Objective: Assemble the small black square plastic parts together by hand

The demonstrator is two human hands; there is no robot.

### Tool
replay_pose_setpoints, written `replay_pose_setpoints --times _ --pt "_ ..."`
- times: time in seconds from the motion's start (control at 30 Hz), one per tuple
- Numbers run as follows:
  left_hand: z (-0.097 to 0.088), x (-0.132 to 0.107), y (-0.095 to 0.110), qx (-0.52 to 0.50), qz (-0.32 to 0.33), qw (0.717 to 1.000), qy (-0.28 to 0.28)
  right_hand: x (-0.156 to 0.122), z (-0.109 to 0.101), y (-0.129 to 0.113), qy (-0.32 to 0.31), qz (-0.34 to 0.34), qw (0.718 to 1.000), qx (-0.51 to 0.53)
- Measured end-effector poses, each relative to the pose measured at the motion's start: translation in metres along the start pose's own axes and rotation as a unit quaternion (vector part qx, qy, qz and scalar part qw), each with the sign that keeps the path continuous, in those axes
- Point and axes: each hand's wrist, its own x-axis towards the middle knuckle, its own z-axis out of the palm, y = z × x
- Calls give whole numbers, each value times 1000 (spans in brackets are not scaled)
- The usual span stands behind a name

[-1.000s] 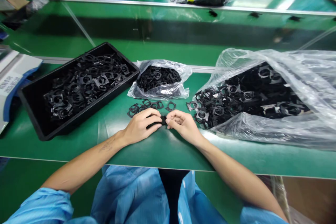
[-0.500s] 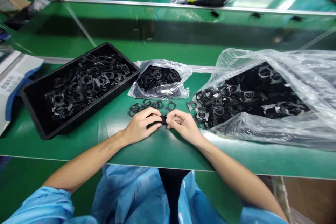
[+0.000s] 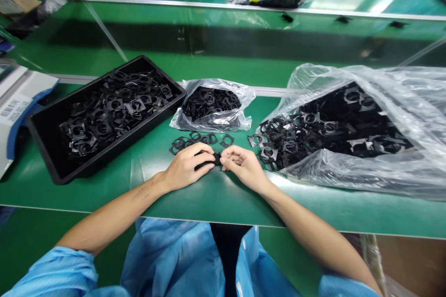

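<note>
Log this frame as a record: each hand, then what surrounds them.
Left hand: holds a small black part
Right hand: pinches the same part's right end
Surface: green tabletop
Ahead: loose black rings; behind them, small clear plastic bag of ringed black parts
Left side: black rectangular tray of black square frames
Right side: large clear plastic bag of black square pieces

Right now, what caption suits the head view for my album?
Left hand and right hand hold a small black part at a green worktable.

Head cam, fwd & down, near bench [image 3: 223,202].
</note>
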Motion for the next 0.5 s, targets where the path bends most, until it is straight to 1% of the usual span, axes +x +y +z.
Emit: replay_pose_setpoints --times 0.17,0.5 --pt "0 1 0 6 10 1000 7 0 0 0 -2 -2 1000 0" --pt "0 1 2 0 6 999 34 1 -1 -2 4 -8 1000 7"
